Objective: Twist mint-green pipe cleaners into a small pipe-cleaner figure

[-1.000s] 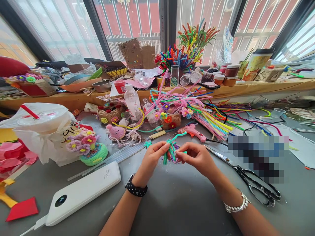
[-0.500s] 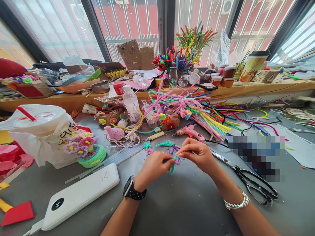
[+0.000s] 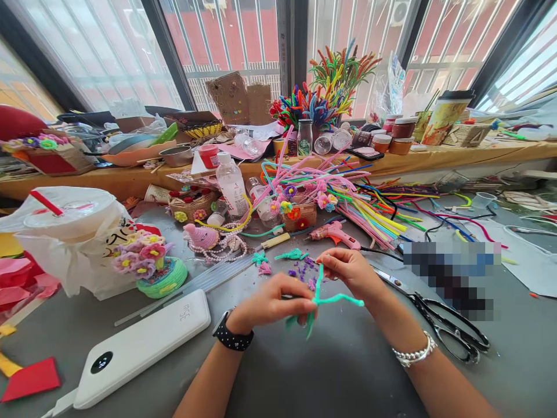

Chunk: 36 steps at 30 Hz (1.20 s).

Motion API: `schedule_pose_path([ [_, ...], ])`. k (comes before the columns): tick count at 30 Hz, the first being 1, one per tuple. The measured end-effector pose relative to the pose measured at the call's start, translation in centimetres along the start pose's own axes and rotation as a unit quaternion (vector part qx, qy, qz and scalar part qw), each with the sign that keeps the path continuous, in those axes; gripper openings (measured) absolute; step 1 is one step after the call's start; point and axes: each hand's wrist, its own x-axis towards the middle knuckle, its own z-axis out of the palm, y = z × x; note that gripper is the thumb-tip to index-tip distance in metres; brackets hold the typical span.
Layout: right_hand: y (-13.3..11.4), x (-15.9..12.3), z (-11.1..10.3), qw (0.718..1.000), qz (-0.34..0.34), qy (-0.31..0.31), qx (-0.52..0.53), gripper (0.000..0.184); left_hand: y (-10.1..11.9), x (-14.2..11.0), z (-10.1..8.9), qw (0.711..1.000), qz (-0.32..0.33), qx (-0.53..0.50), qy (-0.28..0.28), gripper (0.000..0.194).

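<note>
Shaping mint-green pipe cleaners (image 3: 340,297), we judge: left hand (image 3: 285,299) grips their joint (image 3: 316,301), right hand (image 3: 346,268) apparently pinches one upright strand (image 3: 319,283); bending needs a steady left hold.

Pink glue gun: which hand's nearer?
Right. The right hand is just below the pink glue gun in the picture; the left hand is farther down and to the left.

One head-worn view — forward and down, desk (image 3: 348,371) near, windows (image 3: 235,40) beyond.
</note>
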Motion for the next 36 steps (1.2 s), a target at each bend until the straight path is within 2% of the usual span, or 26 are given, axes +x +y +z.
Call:
schedule_pose_path([
  [1,0.0,-0.1,0.1,1.0,-0.022,-0.003,-0.001,0.017,-0.1,0.2,0.1,0.999,-0.011,0.032,-0.023,0.029],
  [3,-0.2,-0.3,0.1,0.997,-0.076,-0.024,-0.012,0.012,-0.4,0.5,0.3,0.994,-0.04,0.102,-0.015,0.03],
  [5,-0.5,-0.4,0.1,0.99,-0.121,-0.065,-0.023,0.009,-0.8,0.8,0.5,0.982,-0.075,0.16,0.061,0.03],
  [7,-0.8,-0.6,0.0,0.983,-0.15,-0.105,-0.029,0.007,-1.0,1.0,0.4,0.964,-0.107,0.171,0.172,0.031],
  [9,-1.1,-0.6,-0.1,0.977,-0.16,-0.135,-0.031,0.007,-0.9,1.0,0.3,0.951,-0.116,0.128,0.256,0.032],
  [10,-1.2,-0.7,-0.2,0.976,-0.158,-0.149,-0.032,0.008,-0.9,0.9,0.2,0.951,-0.109,0.089,0.275,0.032],
  [13,-1.4,-0.7,-0.3,0.977,-0.13,-0.168,-0.033,0.007,-0.8,0.6,-0.1,0.955,-0.059,-0.046,0.288,0.027],
  [17,-1.1,-0.4,-0.4,0.991,-0.077,-0.111,-0.001,0.01,-0.9,0.1,-0.1,0.944,-0.003,-0.149,0.294,0.023],
  [21,-0.5,0.1,-0.5,0.997,-0.02,-0.017,0.067,0.016,-0.7,0.1,0.1,0.95,-0.004,-0.147,0.277,0.022],
  [24,-0.5,0.3,-0.5,0.99,-0.014,0.068,0.12,0.019,-0.4,0.3,0.2,0.957,-0.027,-0.103,0.268,0.022],
  [27,-0.7,0.4,-0.4,0.979,-0.049,0.133,0.147,0.02,-0.4,0.6,0.2,0.963,-0.044,-0.037,0.263,0.025],
  [32,-0.7,0.2,-0.1,0.969,-0.088,0.176,0.151,0.019,-0.6,0.9,0.3,0.963,-0.056,0.052,0.259,0.027],
  [36,-0.8,0.4,-0.6,0.95,-0.102,0.232,0.18,0.022,-0.8,1.1,0.5,0.938,-0.05,0.219,0.263,0.022],
])
